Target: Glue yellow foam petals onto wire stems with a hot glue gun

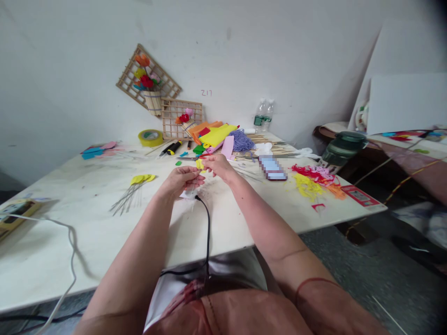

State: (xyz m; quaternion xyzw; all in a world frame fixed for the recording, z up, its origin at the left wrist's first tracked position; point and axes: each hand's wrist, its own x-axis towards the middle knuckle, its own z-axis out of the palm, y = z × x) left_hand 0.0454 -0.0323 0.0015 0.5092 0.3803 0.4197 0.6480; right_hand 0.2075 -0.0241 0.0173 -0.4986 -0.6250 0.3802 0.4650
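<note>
Head: white table (223,223), pale wall (223,60)

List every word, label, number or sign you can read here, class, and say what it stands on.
"Z17", or possibly "217": in red on the wall.
Phone screen: blurred out, unreadable.
Green bottle labels: too small to read.
Yellow tape roll, inner print: too small.
Red card with square code: too small.

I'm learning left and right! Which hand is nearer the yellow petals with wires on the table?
Left. The left hand is to the right of the yellow petals; the right hand is farther right.
</note>
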